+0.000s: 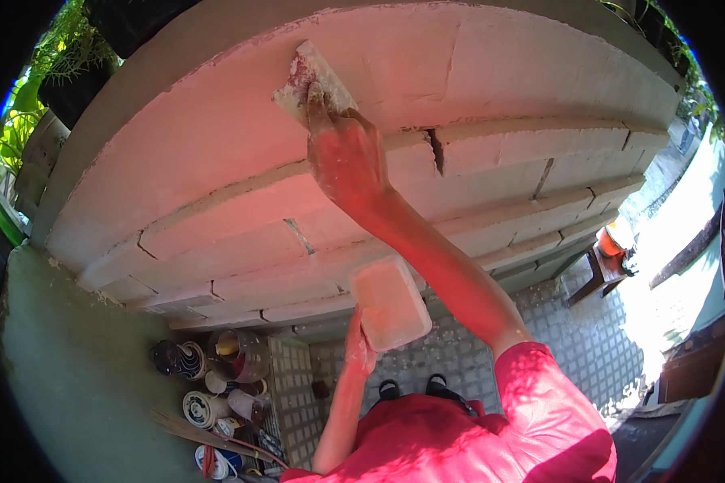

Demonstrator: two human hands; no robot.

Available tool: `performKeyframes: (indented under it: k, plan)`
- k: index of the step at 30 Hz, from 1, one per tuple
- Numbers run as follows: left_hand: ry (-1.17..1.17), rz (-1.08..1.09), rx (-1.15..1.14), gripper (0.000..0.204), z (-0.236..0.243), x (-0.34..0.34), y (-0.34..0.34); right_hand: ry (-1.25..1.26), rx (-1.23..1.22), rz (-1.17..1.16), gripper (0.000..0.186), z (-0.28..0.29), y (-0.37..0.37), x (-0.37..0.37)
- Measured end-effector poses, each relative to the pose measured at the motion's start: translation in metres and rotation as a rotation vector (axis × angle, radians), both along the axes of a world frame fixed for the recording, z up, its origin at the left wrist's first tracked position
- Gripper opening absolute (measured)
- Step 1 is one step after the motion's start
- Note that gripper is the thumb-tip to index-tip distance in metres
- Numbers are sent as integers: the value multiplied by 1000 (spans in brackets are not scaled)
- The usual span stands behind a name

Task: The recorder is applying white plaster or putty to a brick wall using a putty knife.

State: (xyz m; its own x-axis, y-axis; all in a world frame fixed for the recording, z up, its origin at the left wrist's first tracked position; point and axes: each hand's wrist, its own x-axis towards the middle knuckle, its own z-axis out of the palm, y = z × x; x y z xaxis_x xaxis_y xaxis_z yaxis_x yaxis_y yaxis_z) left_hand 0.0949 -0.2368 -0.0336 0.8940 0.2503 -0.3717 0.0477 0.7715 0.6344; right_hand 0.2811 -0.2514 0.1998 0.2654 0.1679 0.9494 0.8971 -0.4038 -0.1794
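- The fingers (316,101) of the right hand (346,157) are grasping a flat, whitish, plaster-smeared scraper (306,68), and the index finger is pressing along its face.
- This scraper is lying between eleven and twelve o'clock, and it is seeming to touch the smooth, pale, plastered wall (491,60).
- The left hand (360,344), at six o'clock, is gripping the side of a shallow, pale, rounded rectangular tub (395,310), which is tilting at five o'clock. How full it is, I cannot tell.
- For good work, I think the right hand should be keeping the blade low and pressing equally over its whole edge, so that no ridge is forming.
- The tub is better staying level and near, in my judgement, so that nothing is spilling.
- A narrow, dark gap (435,149) is showing at one o'clock; its rough edges are probably needing gentle pressure.
- Farther out, plaster-stained buckets (200,409) are standing between seven and eight o'clock, and leafy green plants (64,52) are growing at ten.
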Motion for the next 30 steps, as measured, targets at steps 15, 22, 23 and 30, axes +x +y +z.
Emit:
performKeyframes:
  k: [15,22,23,30]
  plan:
    - [-11,-7,9,52,-10,-11,15,-102,206,-35,31,2,-24,23]
    - [-23,-8,-5,52,-6,-15,23,76,214,-28,36,5,-37,-9]
    - [-24,-6,-3,52,-5,-16,26,150,233,-78,37,4,-53,-7]
    - [-36,-35,23,59,-7,-19,29,227,221,-259,39,9,-60,27]
